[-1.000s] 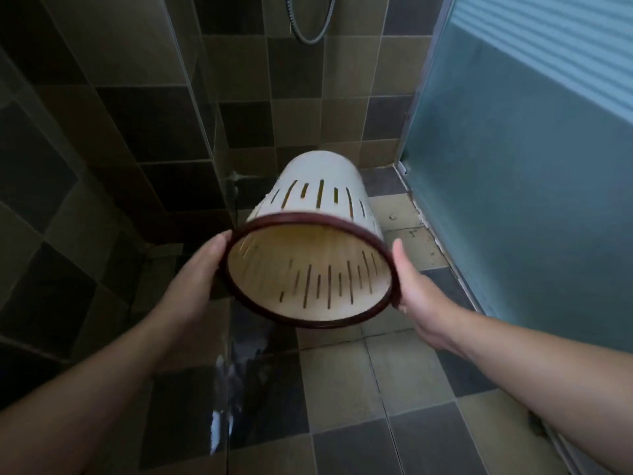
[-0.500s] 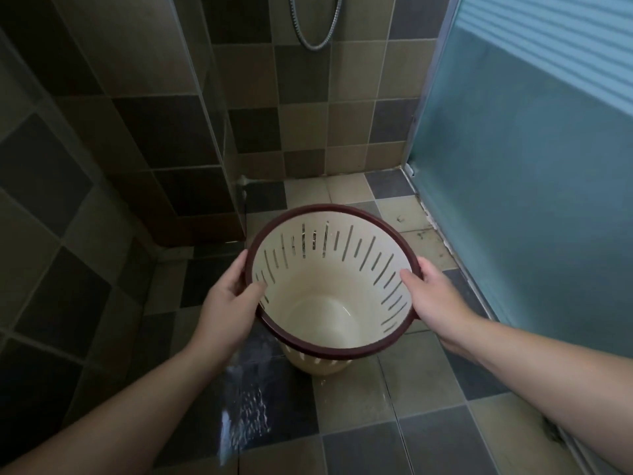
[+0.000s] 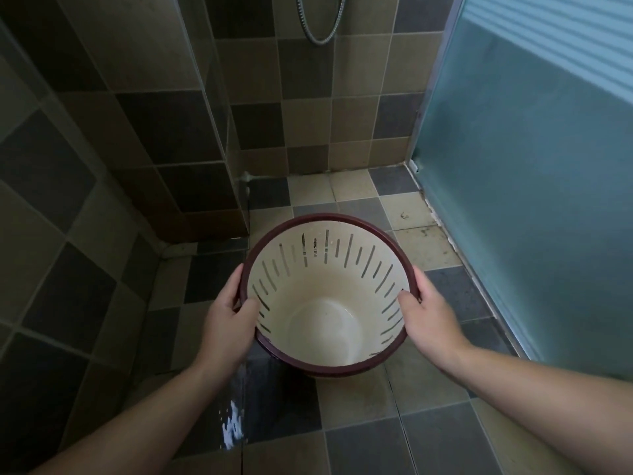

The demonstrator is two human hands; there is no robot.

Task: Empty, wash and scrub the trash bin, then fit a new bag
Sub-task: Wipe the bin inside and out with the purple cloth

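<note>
Two bare hands grip one cream trash bin (image 3: 322, 323) by its dark red rim, mouth up, over the wet tiled floor (image 3: 359, 437). Head view: left hand (image 3: 227, 318) clasps the left rim, thumb inside; right hand (image 3: 428, 315) clasps the right rim, thumb inside. Bin interior empty, slotted walls. Frosted door (image 3: 531, 200) right; shower hose (image 3: 320, 25) far, on the tiled wall.

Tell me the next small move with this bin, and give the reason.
Probably set the bin down upright on the floor. Both hands, left and right, grip its dark rim, mouth up, and the inside shows no trash or bag, so a hand must come free to fetch one.
</note>
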